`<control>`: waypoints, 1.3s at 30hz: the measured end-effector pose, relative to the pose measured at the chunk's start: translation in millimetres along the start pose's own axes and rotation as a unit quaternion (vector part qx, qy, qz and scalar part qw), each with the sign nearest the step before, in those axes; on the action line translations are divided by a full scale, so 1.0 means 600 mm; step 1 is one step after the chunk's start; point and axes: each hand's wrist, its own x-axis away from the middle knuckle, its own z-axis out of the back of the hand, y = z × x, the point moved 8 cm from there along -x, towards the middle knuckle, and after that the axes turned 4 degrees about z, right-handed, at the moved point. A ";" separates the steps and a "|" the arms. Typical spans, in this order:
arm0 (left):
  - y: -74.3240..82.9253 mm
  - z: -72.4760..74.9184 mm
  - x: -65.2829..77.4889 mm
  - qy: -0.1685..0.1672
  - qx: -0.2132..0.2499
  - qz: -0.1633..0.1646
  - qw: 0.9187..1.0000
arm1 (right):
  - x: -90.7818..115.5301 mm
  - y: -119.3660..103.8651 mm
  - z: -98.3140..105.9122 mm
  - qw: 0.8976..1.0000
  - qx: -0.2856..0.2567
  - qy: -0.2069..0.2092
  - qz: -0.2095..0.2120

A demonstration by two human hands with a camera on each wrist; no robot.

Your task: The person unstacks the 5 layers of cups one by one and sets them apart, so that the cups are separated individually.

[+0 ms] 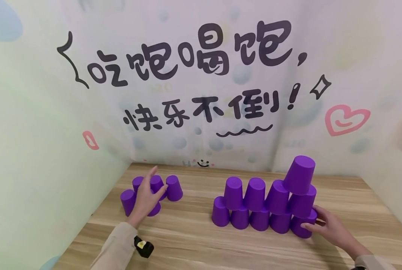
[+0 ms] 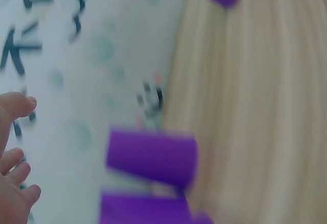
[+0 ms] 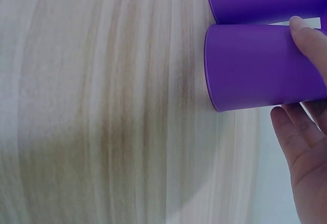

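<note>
Stack [image 1: 276, 198]: upside-down purple cups at lower right of the head frame, five along the bottom and four above, partly covering the row beneath.
Top cup [image 1: 300, 175]: highest, over the right-hand pair of the second row.
End cup [image 1: 300, 227]: bottom row, far right; fingers hide part of it, and the right wrist frame crops its narrow end at the right edge.
Right hand [image 1: 330, 227]: grasping the end cup; some fingertips pass behind it, out of sight in the head frame.
Left hand [image 1: 146, 200]: released, thumb and index finger spread, at lower left; the left wrist frame crops it at the left edge, with nothing in its fingers.
Loose cups [image 1: 174, 188]: lower left of the head frame; five can be made out, some screened by the left hand, so the full count is uncertain. Purple shapes in the left wrist frame are blurred.
Table [image 1: 194, 247]: wood-grained, across the bottom of the head frame.
Black object [image 1: 143, 247]: beside the left sleeve [image 1: 114, 247], hard to identify.
</note>
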 end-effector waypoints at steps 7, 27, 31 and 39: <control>0.145 -0.097 -0.037 -0.073 0.073 -0.060 0.993 | 0.002 0.005 0.004 1.000 0.022 -0.002 -0.010; 0.424 -0.333 -0.043 -0.230 0.102 -0.198 0.947 | 0.002 -0.003 -0.002 0.999 -0.028 0.001 0.028; 0.422 -0.373 -0.051 -0.274 0.102 -0.104 0.951 | 0.002 -0.001 0.002 1.000 -0.014 0.006 0.023; 0.435 -0.421 -0.034 -0.311 0.105 -0.053 0.943 | 0.002 0.001 0.001 1.000 -0.005 0.005 0.011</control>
